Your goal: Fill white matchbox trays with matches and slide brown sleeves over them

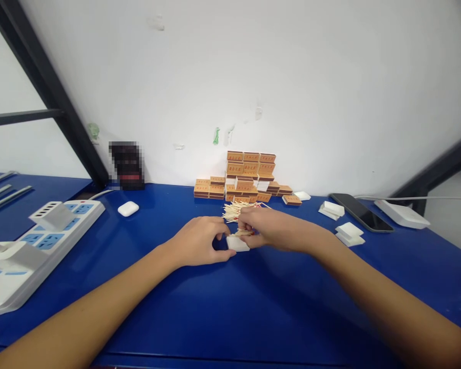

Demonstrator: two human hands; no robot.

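A small white matchbox tray (237,244) lies on the blue table. My left hand (203,241) grips its left end, thumb at the near side and fingers at the far side. Over the tray, my right hand (263,225) pinches several matches (244,232), their red heads pointing right. Just behind my hands is a loose pile of matches (232,210). Orange-brown matchboxes (250,168) are stacked beyond the pile, against the wall. My right fingers partly cover the tray, so its inside is hidden.
More white trays (349,233) stand to the right, beside a black phone (361,211) and a white box-shaped device (401,213). On the left are a power strip (61,246) with plugs and a white earbud case (128,208). Metal frame posts flank the table.
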